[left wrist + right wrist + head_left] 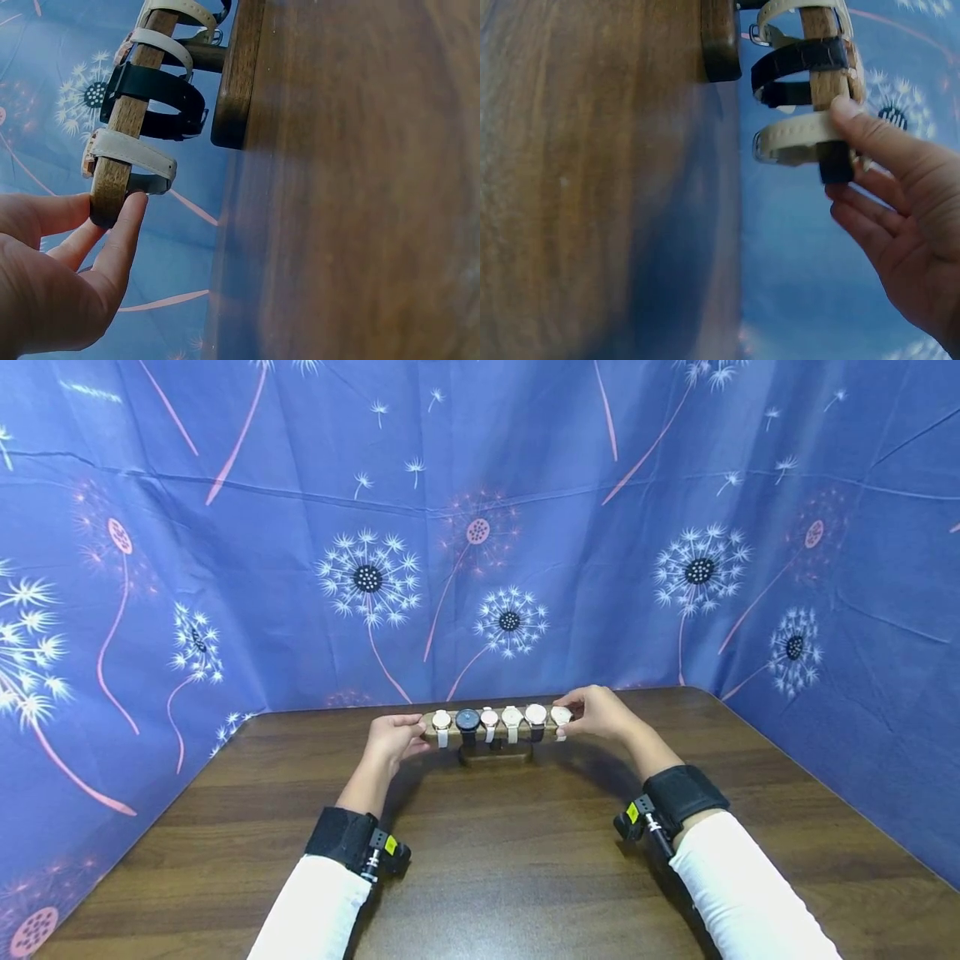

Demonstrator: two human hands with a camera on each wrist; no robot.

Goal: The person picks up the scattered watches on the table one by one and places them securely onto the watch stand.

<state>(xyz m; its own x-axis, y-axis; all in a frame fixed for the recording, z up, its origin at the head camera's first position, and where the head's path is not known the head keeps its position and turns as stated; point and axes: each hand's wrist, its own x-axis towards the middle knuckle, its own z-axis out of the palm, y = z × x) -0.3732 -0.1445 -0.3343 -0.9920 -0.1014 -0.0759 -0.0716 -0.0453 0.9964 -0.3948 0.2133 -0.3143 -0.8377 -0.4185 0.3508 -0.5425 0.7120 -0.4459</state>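
A wooden watch stand (496,757) stands near the table's far edge, its raised crossbar (127,116) carrying several wristwatches in a row. My left hand (393,739) pinches the bar's left end between thumb and fingers, just beyond a white-strapped watch (135,150). A watch with a dark face and black strap (467,721) sits second from the left. At the opposite end, my right hand (600,712) grips the bar, thumb against the cream strap of the outermost watch (799,133) and fingers behind. Beside that one hangs a watch with a black strap (799,64).
The brown wood-grain table (480,877) spreads out in front of the stand. Blue cloth with dandelion prints (480,527) hangs behind it and along both sides. Each wrist wears a black band with a small camera (390,853).
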